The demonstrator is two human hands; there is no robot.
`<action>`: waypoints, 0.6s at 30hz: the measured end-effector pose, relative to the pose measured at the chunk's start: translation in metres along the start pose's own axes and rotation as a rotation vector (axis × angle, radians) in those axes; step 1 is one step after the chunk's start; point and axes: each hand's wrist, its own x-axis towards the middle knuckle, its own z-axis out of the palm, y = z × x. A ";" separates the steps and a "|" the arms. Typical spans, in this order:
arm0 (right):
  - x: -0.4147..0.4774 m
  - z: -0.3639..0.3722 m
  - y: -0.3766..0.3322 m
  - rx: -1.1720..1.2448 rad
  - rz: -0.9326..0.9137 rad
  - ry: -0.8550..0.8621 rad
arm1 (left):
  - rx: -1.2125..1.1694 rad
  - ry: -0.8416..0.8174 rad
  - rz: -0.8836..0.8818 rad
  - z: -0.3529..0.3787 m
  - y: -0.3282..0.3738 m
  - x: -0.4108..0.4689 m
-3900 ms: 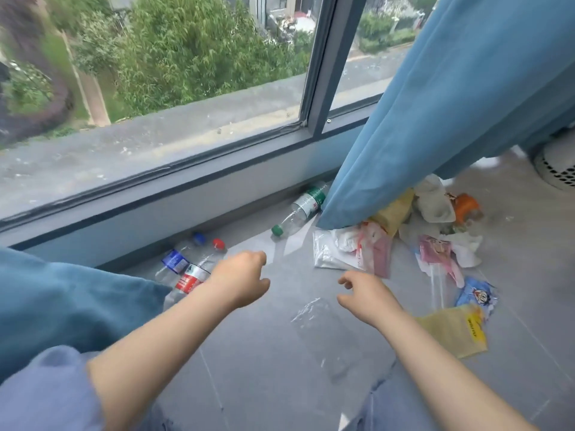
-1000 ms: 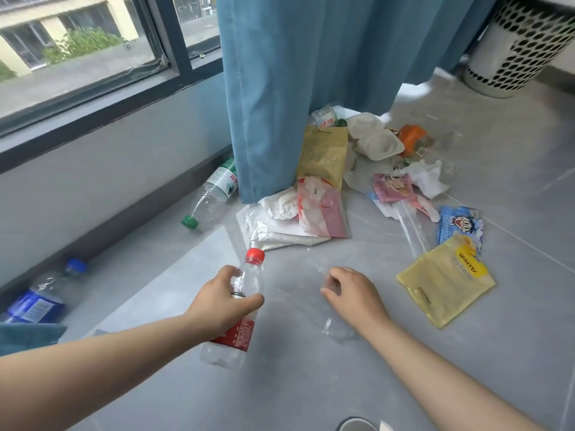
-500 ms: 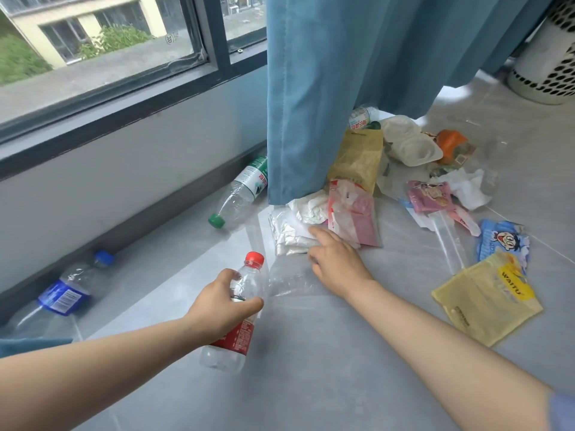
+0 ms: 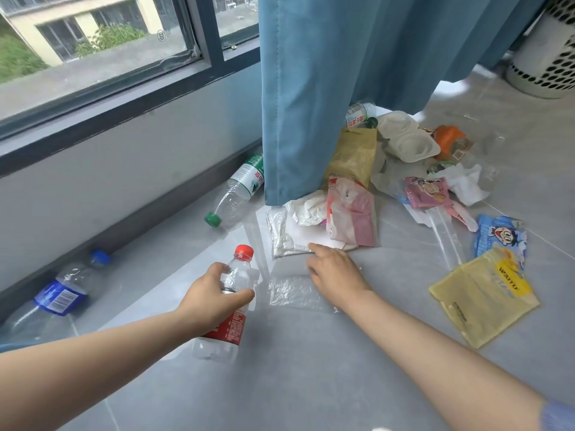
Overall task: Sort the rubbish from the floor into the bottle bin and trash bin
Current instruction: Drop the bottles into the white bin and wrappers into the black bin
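My left hand [image 4: 213,298] grips a clear red-capped bottle [image 4: 230,318] with a red label, held above the grey floor. My right hand [image 4: 334,275] lies palm down over a clear plastic bag [image 4: 291,292], its fingertips at the edge of a silvery-white wrapper [image 4: 281,234]. I cannot tell whether it grips either. A green-capped bottle [image 4: 235,194] lies by the curtain and a blue-capped bottle [image 4: 62,290] by the wall. A pink packet [image 4: 351,213], a yellow pouch [image 4: 485,297] and a blue cartoon wrapper [image 4: 501,236] lie in the litter.
A blue curtain [image 4: 326,73] hangs to the floor over part of the litter pile. A white perforated bin [image 4: 547,54] stands at the far right. White moulded trays [image 4: 404,138], an orange item [image 4: 448,138] and crumpled tissue [image 4: 466,181] lie behind. The window wall [image 4: 109,144] runs along the left.
My left hand has picked up the red-capped bottle from beside the wall. My right hand has slid from the clear bag toward the silvery-white wrapper. The view has swung right.
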 end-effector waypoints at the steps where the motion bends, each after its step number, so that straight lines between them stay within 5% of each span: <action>1: -0.004 0.002 0.000 0.020 -0.007 0.031 | -0.002 -0.002 0.003 0.000 0.001 0.000; 18: -0.084 -0.004 -0.047 0.171 0.030 0.094 | 0.037 0.042 0.019 -0.003 -0.001 0.006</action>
